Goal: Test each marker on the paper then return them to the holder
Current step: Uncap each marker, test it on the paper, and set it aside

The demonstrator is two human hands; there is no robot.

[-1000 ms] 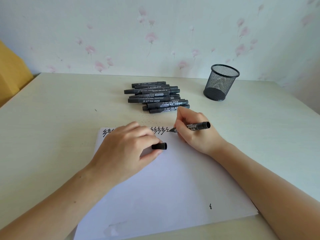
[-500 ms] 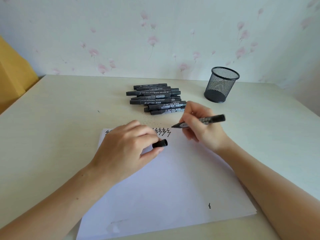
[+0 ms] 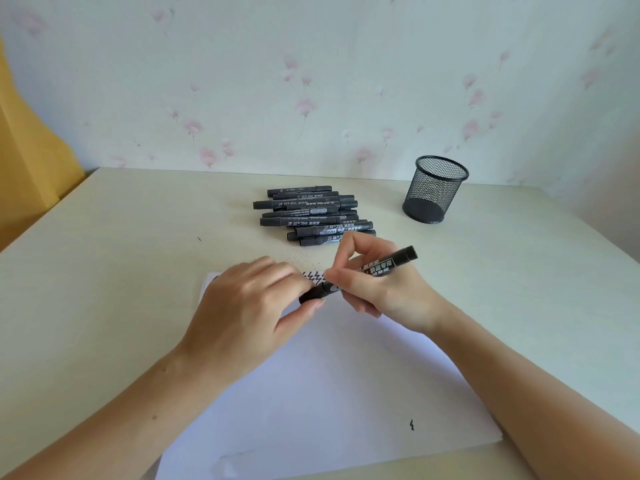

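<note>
Pale table [image 3: 121, 271] lies bare left of the paper [image 3: 329, 393]; mesh holder [image 3: 434, 188] far right. Right hand [image 3: 381, 289] grips the marker [image 3: 377, 268] over the paper's far edge; left hand [image 3: 249, 306] pinches its cap [image 3: 311, 295].

pile of markers [image 3: 308, 216]: white "700" readable on two barrels, Chinese characters beside it too small | held marker [image 3: 375, 270]: white Chinese print, possibly "快递专用", blurred | paper [image 3: 346, 375]: zigzag test marks, no words
</note>
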